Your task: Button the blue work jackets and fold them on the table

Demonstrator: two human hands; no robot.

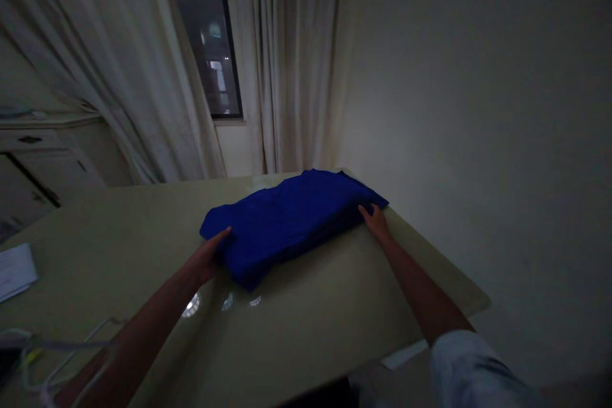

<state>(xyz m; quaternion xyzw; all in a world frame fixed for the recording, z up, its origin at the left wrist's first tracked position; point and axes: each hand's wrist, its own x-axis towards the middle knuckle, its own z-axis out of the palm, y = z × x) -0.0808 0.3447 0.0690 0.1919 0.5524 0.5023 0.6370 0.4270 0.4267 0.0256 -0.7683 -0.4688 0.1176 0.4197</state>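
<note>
A deep blue folded cloth (291, 213) lies slantwise near the far right part of the table, its near edge slightly raised. Whether it is a garment, I cannot tell. At its near left end, my left hand (206, 260) grips it with the thumb on top and the fingers hidden underneath. My right hand (376, 223) pinches the near edge at the right end, thumb and fingertips partly covered by the fabric.
The glossy pale table (306, 331) meets a plain wall (478, 108) on the right. White papers (16, 271) lie at the left edge. Pale looped wires or cords (71, 350) sit at the lower left. Curtains (296, 64) hang behind, beside a cabinet (52, 153).
</note>
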